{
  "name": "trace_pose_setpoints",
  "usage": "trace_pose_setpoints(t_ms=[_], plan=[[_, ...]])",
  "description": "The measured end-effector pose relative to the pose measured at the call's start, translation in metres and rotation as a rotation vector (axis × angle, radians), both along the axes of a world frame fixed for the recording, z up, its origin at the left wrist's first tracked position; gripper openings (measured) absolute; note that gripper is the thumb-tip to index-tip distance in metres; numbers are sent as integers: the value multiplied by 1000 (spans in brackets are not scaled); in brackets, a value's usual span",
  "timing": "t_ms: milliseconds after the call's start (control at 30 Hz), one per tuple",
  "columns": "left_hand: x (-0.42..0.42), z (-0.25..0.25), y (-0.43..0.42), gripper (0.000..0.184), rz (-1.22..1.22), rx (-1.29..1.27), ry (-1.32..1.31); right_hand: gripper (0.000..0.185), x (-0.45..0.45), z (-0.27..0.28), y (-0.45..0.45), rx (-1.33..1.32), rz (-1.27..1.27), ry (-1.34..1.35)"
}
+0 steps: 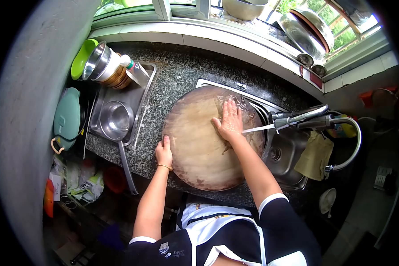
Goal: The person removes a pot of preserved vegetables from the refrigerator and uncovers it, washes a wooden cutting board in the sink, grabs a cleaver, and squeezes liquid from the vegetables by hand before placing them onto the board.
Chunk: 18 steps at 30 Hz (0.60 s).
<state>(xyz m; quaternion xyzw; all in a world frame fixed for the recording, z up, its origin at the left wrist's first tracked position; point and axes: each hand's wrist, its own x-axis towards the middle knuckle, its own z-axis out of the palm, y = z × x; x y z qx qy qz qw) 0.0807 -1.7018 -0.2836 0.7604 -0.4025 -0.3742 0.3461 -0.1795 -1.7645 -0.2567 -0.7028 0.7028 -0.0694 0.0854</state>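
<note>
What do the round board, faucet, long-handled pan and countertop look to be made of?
Round board: probably wood, worn matte; blotchy tan face, darker rim.
Faucet: likely chromed metal; sharp, bright reflections.
Long-handled pan: bare metal, maybe stainless; silvery with soft highlights.
Countertop: granite or lookalike; dense black-and-white speckle.

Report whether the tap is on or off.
On: a pale stream of water runs from the tap toward the right hand, spread over the round board.
</note>
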Motion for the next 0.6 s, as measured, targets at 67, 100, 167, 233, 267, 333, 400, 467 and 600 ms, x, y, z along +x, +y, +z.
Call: trace_pose_setpoints(t_ms=[67, 100, 167, 233, 267, 333, 400, 467, 600], plan=[[1, -3, 0, 58, 3, 16, -27, 78, 16, 1, 1, 4, 8, 10], [1, -3, 0, 58, -2, 15, -28, 77, 24, -3, 3, -25, 72, -2], [1, -4, 0, 57, 1, -4, -10, 75, 38, -3, 15, -53, 188, -30], [3, -7, 1, 57, 3, -13, 17, 73, 53, 5, 39, -55, 258, -53], [2, -8, 0, 57, 11, -28, 42, 73, 56, 12, 54, -34, 298, -69], [-1, -3, 2, 57, 16, -60, 75, 73, 52, 22, 90, 16, 372, -158], [2, -7, 9, 55, 11, -17, 77, 75, 35, 19, 123, 61, 369, -198], [-8, 7, 27, 54, 25, -88, 12, 75, 6, 11, 144, 71, 271, -145], [-21, 13, 82, 49, 134, -36, 49, 76, -40, 4, 127, 35, 43, -28]])
